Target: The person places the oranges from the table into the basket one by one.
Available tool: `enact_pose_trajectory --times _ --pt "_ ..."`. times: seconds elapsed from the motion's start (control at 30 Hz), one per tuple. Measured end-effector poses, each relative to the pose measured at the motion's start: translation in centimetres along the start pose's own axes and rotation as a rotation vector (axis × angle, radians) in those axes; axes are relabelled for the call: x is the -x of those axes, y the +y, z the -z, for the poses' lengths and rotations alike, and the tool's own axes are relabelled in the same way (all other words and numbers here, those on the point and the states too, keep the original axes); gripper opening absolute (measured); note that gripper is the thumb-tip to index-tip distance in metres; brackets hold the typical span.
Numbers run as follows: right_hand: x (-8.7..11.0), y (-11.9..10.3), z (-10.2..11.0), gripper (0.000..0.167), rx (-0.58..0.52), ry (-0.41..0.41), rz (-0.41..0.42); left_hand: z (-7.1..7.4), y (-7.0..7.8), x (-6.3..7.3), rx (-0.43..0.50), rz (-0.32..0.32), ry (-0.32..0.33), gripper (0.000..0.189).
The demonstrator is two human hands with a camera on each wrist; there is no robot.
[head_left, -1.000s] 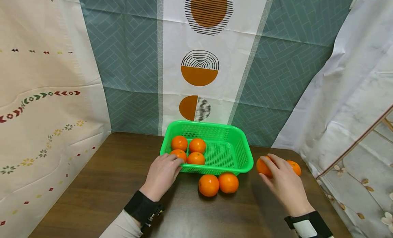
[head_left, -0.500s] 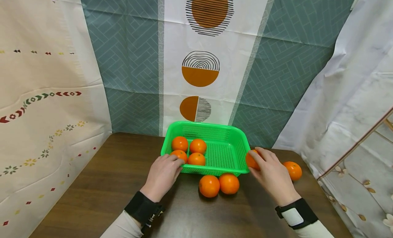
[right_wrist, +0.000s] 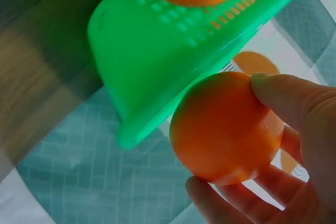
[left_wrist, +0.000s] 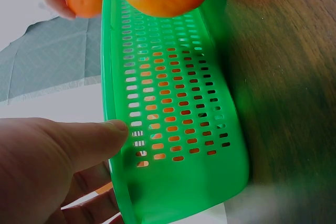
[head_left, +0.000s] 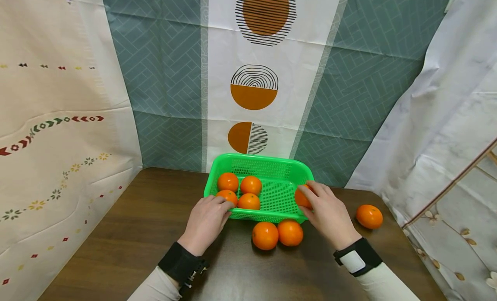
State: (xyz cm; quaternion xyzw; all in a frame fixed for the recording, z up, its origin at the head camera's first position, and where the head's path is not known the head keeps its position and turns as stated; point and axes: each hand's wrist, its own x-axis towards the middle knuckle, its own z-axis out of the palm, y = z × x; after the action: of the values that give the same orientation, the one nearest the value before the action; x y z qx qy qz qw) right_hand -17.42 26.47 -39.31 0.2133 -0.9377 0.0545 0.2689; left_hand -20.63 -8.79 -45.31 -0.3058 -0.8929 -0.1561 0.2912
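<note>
My right hand (head_left: 329, 212) holds an orange (right_wrist: 223, 127) between thumb and fingertips, over the right end of a green plastic basket (head_left: 277, 195). The right wrist view shows this orange beside the basket's rim. My left hand (head_left: 207, 223) grips the basket's front rim near its left corner. Its thumb (left_wrist: 100, 139) lies on the outer side, with the other fingers behind the wall. Several oranges (head_left: 250, 185) sit in the left half of the basket, one of them partly hidden by the left fingers.
Two oranges, one at the left (head_left: 265, 236) and one at the right (head_left: 290, 232), stand side by side before the basket. Another orange (head_left: 369, 217) rests near the right edge of the brown wooden table (head_left: 128, 232). Patterned cloths (head_left: 167, 76) hang behind and at both sides.
My right hand has carried its orange leftward from the right of the table to over the basket, leaving another orange behind. The left hand keeps its grip on the rim.
</note>
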Motion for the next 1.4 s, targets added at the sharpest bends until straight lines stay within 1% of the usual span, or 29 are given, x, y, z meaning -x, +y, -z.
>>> enact_pose_trajectory --times 0.2,0.37,0.6,0.8,1.07,1.23,1.4 --pt "-1.4 -0.8 -1.0 0.059 -0.043 -0.076 -0.014 0.0 0.0 0.1 -0.002 0.001 -0.005 0.020" --pt "-2.3 -1.4 -1.9 0.058 -0.069 -0.101 -0.023 0.0 0.0 0.1 -0.001 -0.004 -0.005 0.020" --pt "-3.8 -1.9 -3.0 0.055 -0.123 -0.170 -0.073 -0.1 -0.1 0.3 -0.011 -0.002 0.003 0.020" --pt "-4.8 -2.2 -3.2 0.051 -0.222 -0.267 -0.121 -0.1 0.0 0.3 -0.003 -0.009 0.014 0.021" --pt "-5.7 -2.4 -3.4 0.051 -0.285 -0.390 -0.175 -0.1 0.1 0.1 0.001 -0.018 0.021 0.021" --pt "-6.3 -2.3 -3.8 0.050 -0.296 -0.458 -0.173 -0.1 0.1 0.1 0.005 -0.013 0.012 0.021" --pt "-6.7 -2.4 -4.3 0.051 -0.314 -0.489 -0.171 0.0 0.0 0.1 0.008 -0.012 0.013 0.021"
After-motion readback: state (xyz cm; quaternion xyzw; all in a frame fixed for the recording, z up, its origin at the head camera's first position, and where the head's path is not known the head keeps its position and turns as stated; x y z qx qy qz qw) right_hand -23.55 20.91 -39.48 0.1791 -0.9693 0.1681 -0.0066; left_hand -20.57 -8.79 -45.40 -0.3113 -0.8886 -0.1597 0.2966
